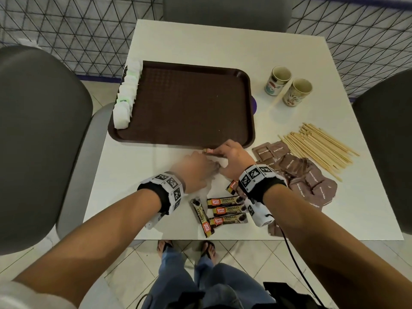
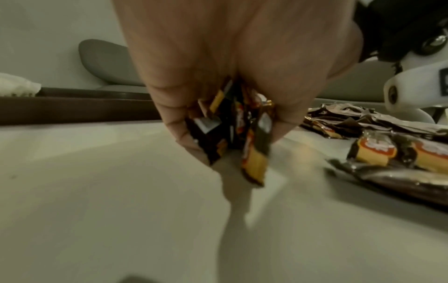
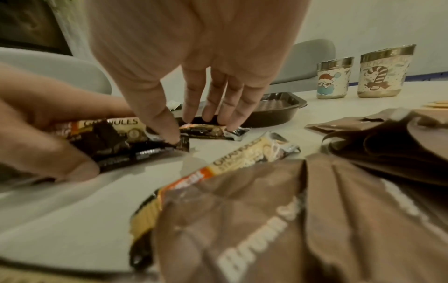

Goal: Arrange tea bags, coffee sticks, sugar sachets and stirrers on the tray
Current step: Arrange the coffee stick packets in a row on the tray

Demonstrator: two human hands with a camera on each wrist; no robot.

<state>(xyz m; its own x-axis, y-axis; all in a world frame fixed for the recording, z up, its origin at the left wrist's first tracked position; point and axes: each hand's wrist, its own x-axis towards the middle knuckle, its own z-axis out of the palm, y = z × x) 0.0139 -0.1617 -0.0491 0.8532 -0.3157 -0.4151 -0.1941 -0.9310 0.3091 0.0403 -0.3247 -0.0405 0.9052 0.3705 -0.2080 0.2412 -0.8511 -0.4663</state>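
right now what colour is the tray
Dark brown, with a textured grid surface; the tray shows best in the head view.

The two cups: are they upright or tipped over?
Upright. Both cups stand on their bases on the table, open mouths facing up.

Both forearms reach forward side by side, each wrist wrapped in a black band carrying white blocks with black square markers. The left hand (image 1: 196, 168) is palm down, its fingers (image 2: 184, 134) curled around a small bunch of coffee sticks (image 2: 242, 145), thumb closing the grip from the other side. The right hand (image 1: 231, 158) lies just beside it, nearly touching, palm down with the fingers (image 3: 213, 107) straight and spread a little, their tips pressing down on one coffee stick (image 3: 213, 132) on the bench (image 1: 124, 175). The right thumb reaches across to the bunch held by the left hand.
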